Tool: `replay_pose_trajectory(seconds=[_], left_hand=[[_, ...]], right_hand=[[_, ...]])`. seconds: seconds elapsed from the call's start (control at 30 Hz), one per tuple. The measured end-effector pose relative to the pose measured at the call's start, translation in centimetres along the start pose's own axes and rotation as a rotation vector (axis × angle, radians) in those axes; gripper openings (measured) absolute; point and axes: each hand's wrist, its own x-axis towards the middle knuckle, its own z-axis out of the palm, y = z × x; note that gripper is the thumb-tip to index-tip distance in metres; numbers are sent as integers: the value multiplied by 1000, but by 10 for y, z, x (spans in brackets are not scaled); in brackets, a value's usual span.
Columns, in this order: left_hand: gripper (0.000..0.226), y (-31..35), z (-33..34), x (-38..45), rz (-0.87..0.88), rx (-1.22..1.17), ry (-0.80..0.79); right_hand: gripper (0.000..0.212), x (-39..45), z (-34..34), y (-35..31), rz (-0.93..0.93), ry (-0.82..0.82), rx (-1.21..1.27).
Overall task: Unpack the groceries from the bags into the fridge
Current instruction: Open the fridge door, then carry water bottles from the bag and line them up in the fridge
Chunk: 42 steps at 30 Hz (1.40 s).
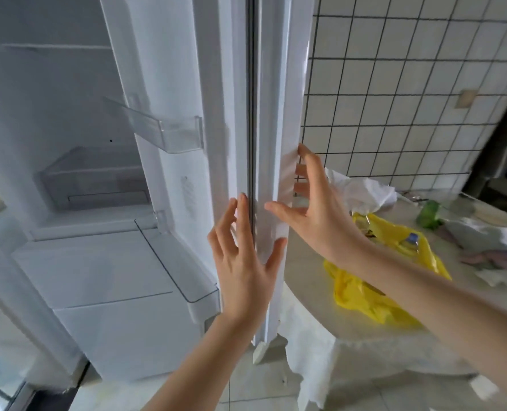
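**Both hands at the fridge door edge, groceries waiting on the worktop**

The left hand and right hand are resting with fingers spread wide and straight on the edge of the open fridge door, holding nothing. The fridge is standing open. The yellow bag is lying slumped on the worktop just right of the door. It is probably going to handle as thin, soft and slippery, so gathering it at the mouth looks best; a capped bottle is showing inside. No readable writing is showing.
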Motion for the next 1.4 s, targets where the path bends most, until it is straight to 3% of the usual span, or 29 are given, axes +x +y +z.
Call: replay_pose_trajectory(seconds=[0.3,0.63,0.93,1.07,1.4], left_hand=[[81,19,34,-15,-44,44,-28],[81,52,39,-27,-233,173,23],[82,104,69,-91,-493,236,96],[74,128,104,-119,-548,182,-57],[59,149,221,-168,-428,66,-639]], right_hand=[[78,15,-26,33,-23,-33,24],[61,6,-52,48,-51,-246,191],[39,-64,-129,139,45,-341,75],[35,-110,-164,196,161,-415,-26],[31,-165,-221,331,454,-435,-183]])
